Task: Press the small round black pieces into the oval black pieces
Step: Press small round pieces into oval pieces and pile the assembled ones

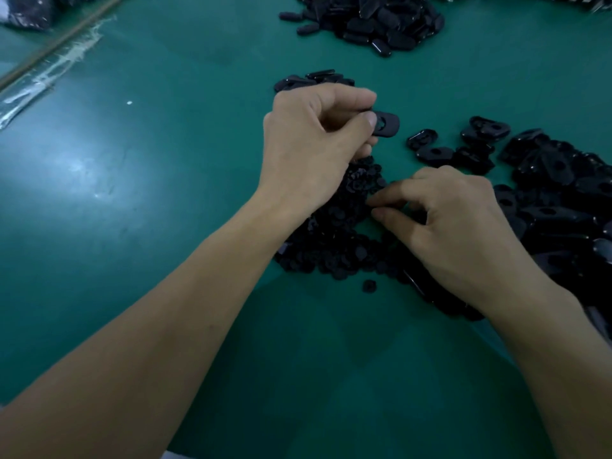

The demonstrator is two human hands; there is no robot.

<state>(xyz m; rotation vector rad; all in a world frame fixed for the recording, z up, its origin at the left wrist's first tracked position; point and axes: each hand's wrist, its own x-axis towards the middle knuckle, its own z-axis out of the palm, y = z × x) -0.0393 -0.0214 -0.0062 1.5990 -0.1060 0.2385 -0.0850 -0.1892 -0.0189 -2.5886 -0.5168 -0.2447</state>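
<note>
Surface: green table [139,200], bare on the left, with a strip of clear plastic wrap [49,74] near its far left edge.
Far heap: pile of oval black pieces [367,21] at the top, well apart from the hands; whether these are already fitted, I cannot tell.
Right heap: loose oval black pieces with open holes [556,180], spread along the right side.
Centre heap: small round black pieces [334,246], lying between and under both hands.
Left hand [311,154]: raised above the centre heap, thumb and forefinger clamped on one oval piece [385,123], its hole facing up and seemingly unfilled.
Right hand [457,226]: low on the round pieces, thumb and forefinger drawn close together as if pinching one; whether a piece sits between them is hidden.
Stray: single round piece [369,286] alone, just beside the centre heap.
Risk: the pinch may lift two round pieces or none, since they lie heaped and tangled; a round piece pressed in tilted could jam or pop out; the oval, held only by one end, may twist under pressure.
</note>
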